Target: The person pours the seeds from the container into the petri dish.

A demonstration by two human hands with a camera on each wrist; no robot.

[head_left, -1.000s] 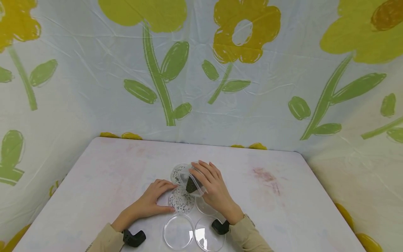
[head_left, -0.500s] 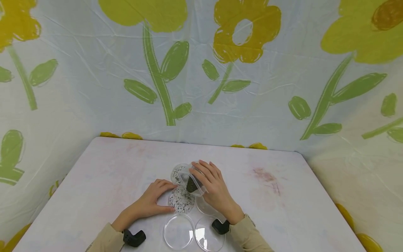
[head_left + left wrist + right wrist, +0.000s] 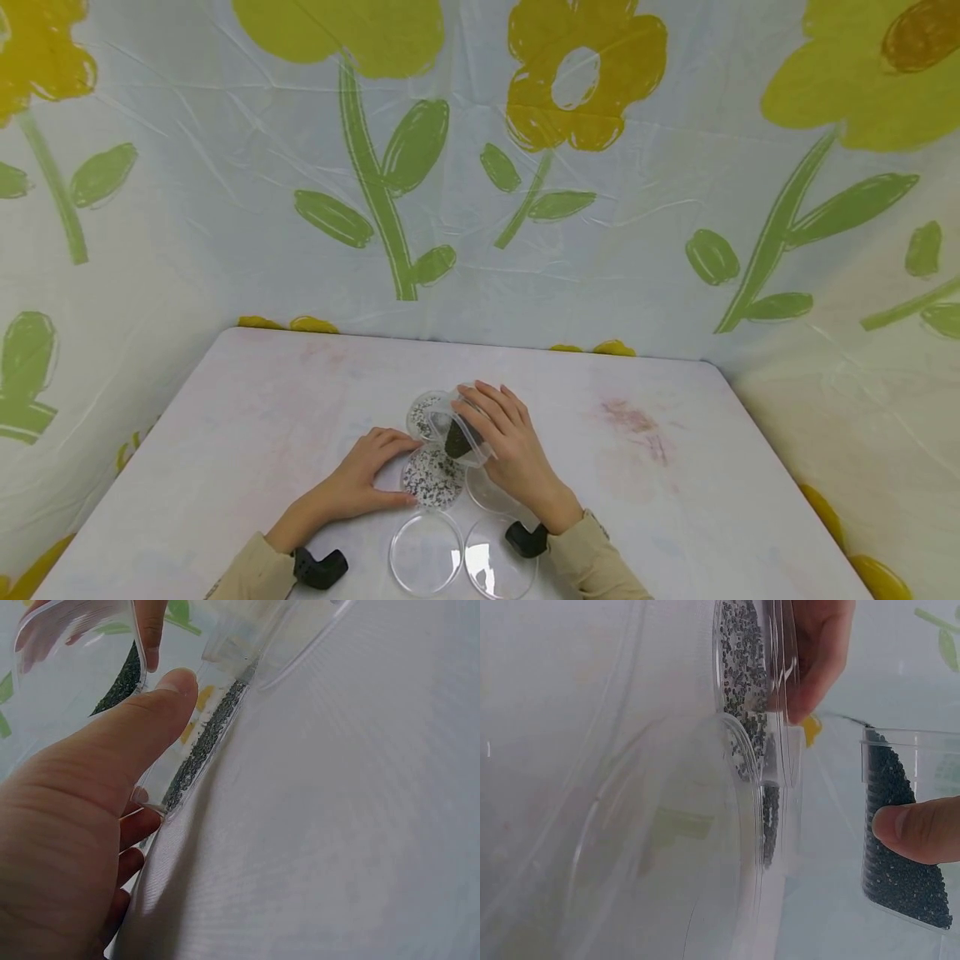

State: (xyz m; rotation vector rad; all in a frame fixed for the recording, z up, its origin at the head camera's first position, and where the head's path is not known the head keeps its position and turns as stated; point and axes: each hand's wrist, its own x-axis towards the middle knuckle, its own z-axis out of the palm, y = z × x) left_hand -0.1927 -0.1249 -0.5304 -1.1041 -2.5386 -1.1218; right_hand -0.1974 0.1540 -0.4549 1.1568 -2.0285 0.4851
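My right hand (image 3: 512,446) grips a clear plastic container (image 3: 911,832) part full of dark granules. The container is tilted, its lip over a petri dish (image 3: 432,477) whose white bottom is speckled with dark grains. In the right wrist view a thin stream of grains (image 3: 847,718) leaves the lip. With its thumb at the near rim and fingers at the far rim, my left hand (image 3: 367,477) holds that dish by its sides. Behind it sits a second petri dish (image 3: 424,414) with similar dark specks, partly covered by the container.
Nearer me lie a clear round dish or lid (image 3: 426,552) and another clear round one (image 3: 495,560), side by side. A further clear round piece (image 3: 487,492) is partly under my right hand. All stand on a pale table (image 3: 300,392) backed by a flower-print cloth (image 3: 637,250).
More dark grains have gathered in the dish by my left hand, which looks darker than before. Both hands have stayed almost still, the container remaining tilted.
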